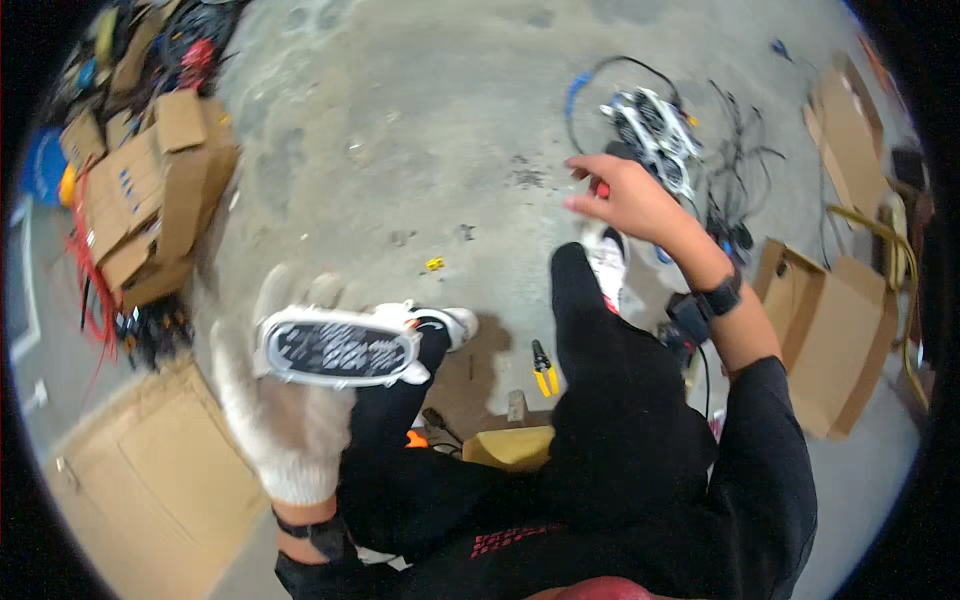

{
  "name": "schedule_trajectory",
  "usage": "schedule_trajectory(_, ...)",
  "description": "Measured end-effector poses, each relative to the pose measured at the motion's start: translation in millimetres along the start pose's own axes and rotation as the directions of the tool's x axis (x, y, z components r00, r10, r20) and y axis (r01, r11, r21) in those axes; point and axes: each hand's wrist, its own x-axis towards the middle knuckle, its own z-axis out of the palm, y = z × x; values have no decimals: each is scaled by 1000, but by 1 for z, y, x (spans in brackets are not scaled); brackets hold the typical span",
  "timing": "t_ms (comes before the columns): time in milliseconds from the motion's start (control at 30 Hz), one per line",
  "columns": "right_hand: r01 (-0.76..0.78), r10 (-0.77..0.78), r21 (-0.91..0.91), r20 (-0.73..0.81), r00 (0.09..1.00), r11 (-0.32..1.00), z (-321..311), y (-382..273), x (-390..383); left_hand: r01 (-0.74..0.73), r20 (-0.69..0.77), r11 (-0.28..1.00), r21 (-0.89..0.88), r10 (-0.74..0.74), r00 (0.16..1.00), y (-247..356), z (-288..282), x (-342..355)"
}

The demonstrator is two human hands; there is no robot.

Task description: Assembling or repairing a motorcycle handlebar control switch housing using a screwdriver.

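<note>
My left hand (295, 425), in a whitish knit glove, holds up an oval part (342, 347) with a white rim and a dark patterned face. Its gloved fingers stick out past the rim. My bare right hand (638, 205) hovers over the floor, thumb and forefinger apart. Between them shows a small red thing (602, 189), apparently held in the palm; the rest of it is hidden. Just beyond that hand lies a pile of similar white-framed parts (660, 135) with a black and blue cable (580, 92).
Yellow-handled pliers (543, 368) lie between my legs, near a yellow block (508, 448). A small yellow piece (434, 264) is on the concrete. Cartons (150, 200) are heaped at the left, flat cardboard (150, 480) below. Black cables (740, 160) and an open carton (825, 340) lie right.
</note>
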Motion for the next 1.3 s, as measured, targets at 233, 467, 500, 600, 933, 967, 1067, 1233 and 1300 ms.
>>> schedule_trajectory(233, 554, -616, 268, 365, 699, 788, 26, -164, 5, -55, -37, 996, 70, 57, 998, -20, 13, -14)
schedule_trajectory(467, 467, -520, 229, 372, 769, 854, 31, -150, 3, -13, 1, 952, 306, 13, 1000, -33, 28, -25)
schedule_trajectory(500, 427, -525, 310, 416, 743, 849, 28, -144, 2, 14, 8, 949, 314, -17, 1000, -35, 29, -25)
schedule_trajectory(600, 354, -527, 430, 404, 748, 831, 17, -125, -2, 55, 26, 890, 452, -75, 997, -39, 31, -30)
schedule_trajectory(933, -334, 384, 238, -209, 899, 912, -40, 6, 1, 14, -59, 838, 546, 22, 998, -19, 8, -34)
schedule_trajectory(967, -365, 397, 156, -328, 857, 918, -47, 26, 6, -44, -71, 808, 587, 106, 992, -19, 6, -36)
schedule_trajectory(1067, -438, 278, -210, -524, 805, 874, -67, 82, 26, -66, 1, 818, 571, 80, 997, -19, 5, -44)
schedule_trajectory(1233, -524, 181, -422, -626, 759, 740, -84, 140, 51, 40, -16, 816, 577, -37, 999, -10, 0, -46)
schedule_trajectory(1300, -554, 290, -355, -577, 763, 753, -85, 150, 60, 36, -30, 812, 583, -22, 999, -8, -5, -48)
